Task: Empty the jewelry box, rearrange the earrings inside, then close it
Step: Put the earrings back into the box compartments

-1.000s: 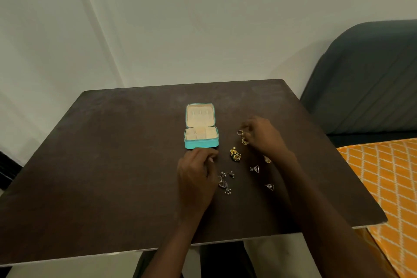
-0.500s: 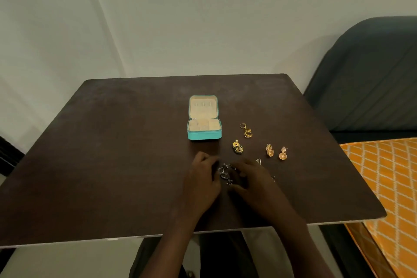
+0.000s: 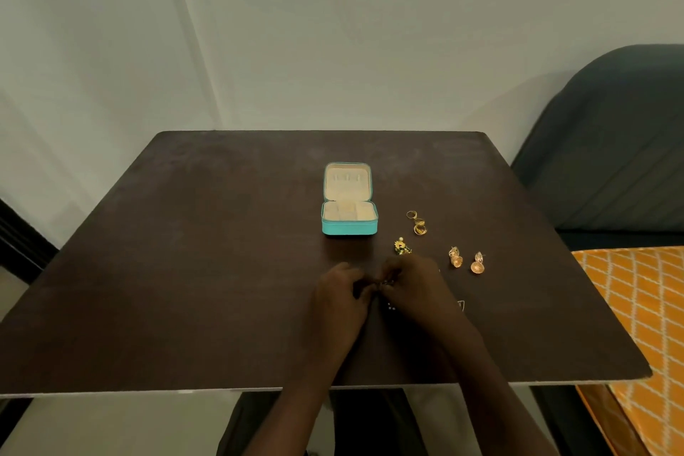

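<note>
A teal jewelry box (image 3: 349, 227) stands open on the dark table (image 3: 185, 270), its cream insides showing no earrings. Right of it lie gold hoop earrings (image 3: 418, 223), a gold and green earring (image 3: 402, 247) and a pair of round rose-gold earrings (image 3: 465, 261). My left hand (image 3: 339, 302) and my right hand (image 3: 418, 289) meet fingertip to fingertip in front of the box, pinching small silver earrings (image 3: 386, 282) between them. A few silver beads (image 3: 391, 306) peek out under my right hand. A triangular earring (image 3: 460, 305) shows at my right wrist.
A dark grey sofa (image 3: 614, 144) stands to the right of the table, with an orange patterned cushion (image 3: 644, 311) at the table's right edge. A pale wall rises behind. The table's front edge (image 3: 148, 392) is near my body.
My right hand left the gold hoops and came to the silver earrings beside my left hand. Both hands have closed together on them. The rose-gold pair became visible.
</note>
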